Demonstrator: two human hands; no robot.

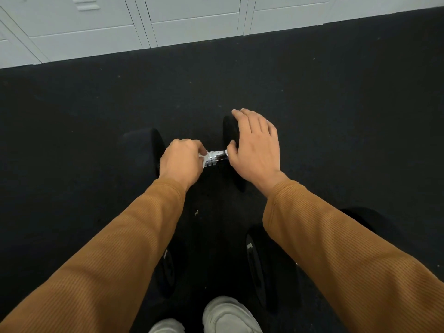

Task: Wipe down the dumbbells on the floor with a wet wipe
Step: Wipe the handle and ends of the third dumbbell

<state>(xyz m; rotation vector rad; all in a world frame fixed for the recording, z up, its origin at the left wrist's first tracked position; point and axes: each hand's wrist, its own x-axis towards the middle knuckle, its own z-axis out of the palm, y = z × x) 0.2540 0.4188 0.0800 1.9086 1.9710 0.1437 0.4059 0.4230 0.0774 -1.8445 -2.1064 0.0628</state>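
A black dumbbell [144, 145] lies on the dark floor in front of me, its chrome handle [217, 156] showing between my hands. My left hand [182, 159] is closed around a white wet wipe [203, 162], pressed on the left part of the handle. My right hand [255, 147] rests flat over the dumbbell's right head [229, 133], fingers spread, thumb by the handle. A second black dumbbell [259, 267] lies nearer to me, partly hidden under my orange sleeves.
White lockers [192, 22] run along the far edge of the black rubber floor [336, 104]. My pale shoes [228, 316] are at the bottom centre, just behind the nearer dumbbell.
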